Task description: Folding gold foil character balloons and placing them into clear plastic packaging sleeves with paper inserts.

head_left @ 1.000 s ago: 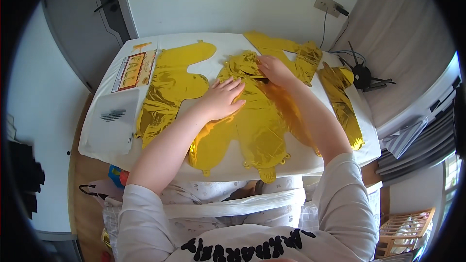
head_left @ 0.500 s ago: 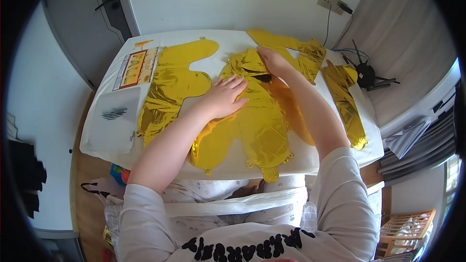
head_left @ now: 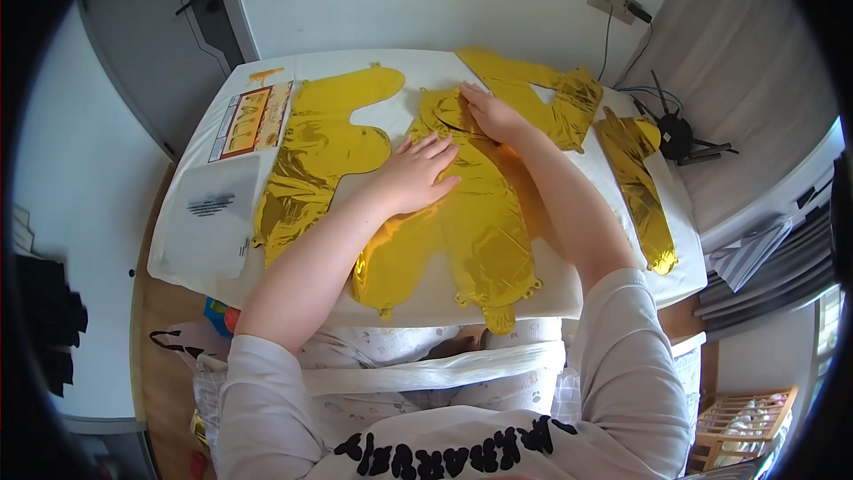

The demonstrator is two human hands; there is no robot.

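Note:
A flat gold foil balloon (head_left: 484, 227) lies in the middle of the white-covered table, with its tabbed end over the near edge. My left hand (head_left: 419, 173) rests on it palm down, fingers spread. Farther up, my right hand (head_left: 491, 114) presses flat on the balloon's upper part, beside a dark curved fold. Another gold foil balloon (head_left: 329, 138) is spread to the left. At the back right lies a third gold foil piece (head_left: 533, 89), and a narrower gold piece (head_left: 638, 182) sits along the right side.
A printed picture sheet (head_left: 251, 123) and a translucent plastic bag (head_left: 209, 222) lie on the table's left. A black router (head_left: 673, 138) with antennas and cables stands beyond the right edge. A wall socket (head_left: 613, 0) holds a plug. A wooden rack (head_left: 746, 422) stands at lower right.
My right hand has shifted slightly left across the balloon's upper part, and the foil there looks flatter. My left hand stays in about the same place.

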